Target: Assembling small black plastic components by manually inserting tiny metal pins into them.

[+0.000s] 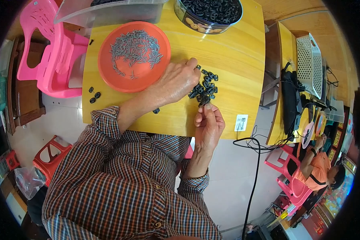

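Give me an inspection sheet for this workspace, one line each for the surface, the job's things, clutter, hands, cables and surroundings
Surface: yellow wooden table, white label stuck near its front right corner.
Job's things: pile of small black parts mid-table; orange dish holding thin grey pins; round tin full of black rings at the back.
Clutter: a few loose black parts at the table's left edge; clear plastic tub at the back.
Hands: left hand rests on the pile; right hand pinches a small black part at its fingertips.
Cables: black cable hanging off the right side to the floor.
Surroundings: pink plastic chair, red stool, another person seated at right.
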A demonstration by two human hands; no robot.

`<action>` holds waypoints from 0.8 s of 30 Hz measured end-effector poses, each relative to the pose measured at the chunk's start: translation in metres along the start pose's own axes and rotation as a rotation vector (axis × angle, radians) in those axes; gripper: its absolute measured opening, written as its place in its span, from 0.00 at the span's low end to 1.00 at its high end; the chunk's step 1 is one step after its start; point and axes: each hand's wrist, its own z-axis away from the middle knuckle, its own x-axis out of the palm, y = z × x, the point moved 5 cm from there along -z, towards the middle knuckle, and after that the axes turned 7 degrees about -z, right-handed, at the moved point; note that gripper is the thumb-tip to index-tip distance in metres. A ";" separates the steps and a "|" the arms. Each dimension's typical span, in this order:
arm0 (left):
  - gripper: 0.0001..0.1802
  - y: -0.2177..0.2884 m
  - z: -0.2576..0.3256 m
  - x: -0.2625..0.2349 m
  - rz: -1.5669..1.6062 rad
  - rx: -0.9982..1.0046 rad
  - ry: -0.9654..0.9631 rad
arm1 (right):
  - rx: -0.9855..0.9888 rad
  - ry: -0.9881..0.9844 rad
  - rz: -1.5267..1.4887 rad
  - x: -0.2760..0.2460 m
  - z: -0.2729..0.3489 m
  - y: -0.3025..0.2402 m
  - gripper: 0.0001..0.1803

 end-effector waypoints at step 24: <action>0.05 0.020 0.044 0.010 1.223 -0.258 -0.255 | -0.434 -0.040 0.237 0.013 0.014 -0.009 0.05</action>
